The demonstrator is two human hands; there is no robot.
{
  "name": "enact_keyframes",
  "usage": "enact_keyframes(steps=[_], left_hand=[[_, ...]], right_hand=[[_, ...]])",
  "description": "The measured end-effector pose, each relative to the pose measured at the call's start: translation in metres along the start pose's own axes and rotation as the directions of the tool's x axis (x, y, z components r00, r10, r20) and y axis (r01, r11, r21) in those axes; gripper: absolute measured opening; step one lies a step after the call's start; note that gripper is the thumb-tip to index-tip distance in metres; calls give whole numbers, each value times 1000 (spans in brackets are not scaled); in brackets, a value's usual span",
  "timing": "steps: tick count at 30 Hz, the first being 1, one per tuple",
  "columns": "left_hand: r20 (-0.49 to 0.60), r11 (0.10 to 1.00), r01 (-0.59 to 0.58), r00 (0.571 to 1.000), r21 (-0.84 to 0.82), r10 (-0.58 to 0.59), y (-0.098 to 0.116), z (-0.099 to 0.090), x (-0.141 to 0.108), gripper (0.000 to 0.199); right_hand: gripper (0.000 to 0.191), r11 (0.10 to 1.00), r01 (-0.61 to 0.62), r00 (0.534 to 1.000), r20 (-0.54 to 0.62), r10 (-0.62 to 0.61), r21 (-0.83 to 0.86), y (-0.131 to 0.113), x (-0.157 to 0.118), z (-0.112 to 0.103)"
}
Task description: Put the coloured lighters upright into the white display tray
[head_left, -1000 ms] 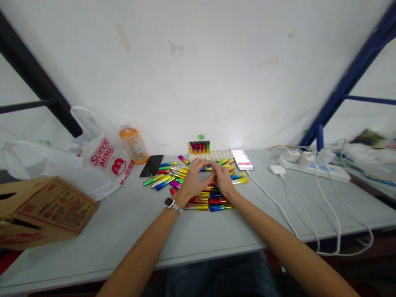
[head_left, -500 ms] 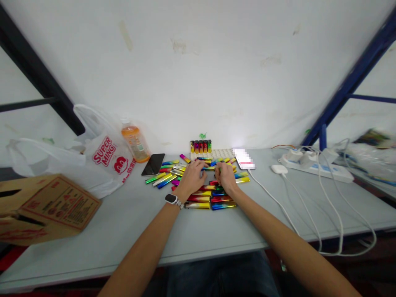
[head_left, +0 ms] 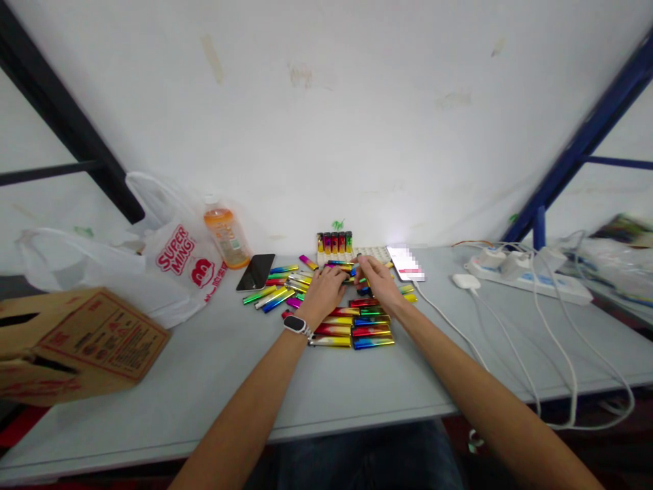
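Observation:
Shiny multicoloured lighters (head_left: 275,298) lie loose on the grey table, while others (head_left: 374,331) form two stacked columns nearer me. My left hand (head_left: 326,289), with a watch on its wrist, is closed over the middle of the pile; what its fingers grip is too small to make out. My right hand (head_left: 377,280) is closed just right of it, thumb and fingers pinched round something mostly hidden. Behind the hands, several lighters stand upright in a row (head_left: 335,242) at the left end of a cream-coloured perforated tray (head_left: 375,253).
A dark phone (head_left: 256,272), an orange bottle (head_left: 227,235), a white plastic bag (head_left: 178,265) and a cardboard box (head_left: 86,344) are on the left. To the right are a lit phone (head_left: 407,264), a white charger (head_left: 466,281), cables and a power strip (head_left: 535,282).
My right hand has turned, and its thumb and fingers now point up toward the tray. My left hand has shifted slightly down. The whole view has moved a little.

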State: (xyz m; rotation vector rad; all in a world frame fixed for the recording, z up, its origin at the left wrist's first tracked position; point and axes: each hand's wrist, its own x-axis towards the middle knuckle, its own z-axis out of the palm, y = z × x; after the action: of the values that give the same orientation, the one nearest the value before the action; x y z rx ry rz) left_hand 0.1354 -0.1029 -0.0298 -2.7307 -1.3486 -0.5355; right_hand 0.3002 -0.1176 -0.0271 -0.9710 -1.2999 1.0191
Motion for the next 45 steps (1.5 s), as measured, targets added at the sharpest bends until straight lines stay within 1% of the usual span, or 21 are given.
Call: enact_keyframes(steps=[3,5,7,9,12,15,18,24,26,28,31,33,36,39,40,41,42,43,45], left_hand=[[26,1000,7,1000,11,-7,0,0,1,29],[37,1000,12,999,7,-12,1,0,2,29],[45,1000,13,999,0,-13,1,1,2,30],[46,1000,12,999,-14,-12,1,2,3,31],[30,998,5,1000,-62,-3,-2,4,3,31],[-5,990,-27,1000,-137,26,-5,4,3,29],[-53,976,-42,998,-215,31,-7,2,2,26],[-94,944,-21,995,-330,-11,-3,0,1,25],[-116,927,-22,993,-374,-23,-3,1,1,29],[-152,903,-23,987,-429,-47,-4,3,1,35],[-213,857,-44,974,-514,-78,-5,6,1,46],[-252,827,-62,963,-558,-98,-5,6,1,48],[-262,753,-54,952,-655,-160,-4,4,2,42],[-220,619,-21,943,-785,-248,-2,5,3,32],[-214,575,-14,935,-818,-282,-2,6,4,29],[-210,533,-11,926,-846,-314,-2,7,5,27],[-205,491,-11,916,-871,-344,-2,9,7,27],[-197,444,-12,907,-896,-372,-2,11,8,28],[-172,339,-22,891,-941,-421,-3,15,11,34]], right_hand=[[39,965,166,984,-35,-176,-204,-1,15,-11],[36,912,214,968,-49,-246,-350,-1,29,-18],[33,876,214,969,-17,-246,-432,0,44,-24],[30,857,221,972,32,-234,-466,2,60,-29],[30,815,281,958,98,-269,-506,6,80,-33],[25,758,338,940,153,-306,-558,8,97,-34],[21,719,360,931,186,-312,-594,8,109,-32],[17,723,344,939,238,-249,-599,11,123,-34],[18,701,348,937,264,-230,-622,14,127,-36],[22,642,369,930,277,-243,-673,16,128,-38],[29,494,398,913,286,-290,-773,20,126,-38],[34,400,392,911,290,-292,-828,21,121,-38],[38,308,367,920,294,-259,-878,20,114,-36],[46,247,367,923,319,-214,-897,17,104,-33],[50,247,363,926,316,-207,-899,16,100,-32],[54,271,349,931,298,-213,-897,14,95,-30],[56,324,326,938,261,-229,-888,13,90,-29],[54,407,297,946,209,-246,-864,11,83,-28],[48,627,220,968,87,-236,-748,8,68,-25]])
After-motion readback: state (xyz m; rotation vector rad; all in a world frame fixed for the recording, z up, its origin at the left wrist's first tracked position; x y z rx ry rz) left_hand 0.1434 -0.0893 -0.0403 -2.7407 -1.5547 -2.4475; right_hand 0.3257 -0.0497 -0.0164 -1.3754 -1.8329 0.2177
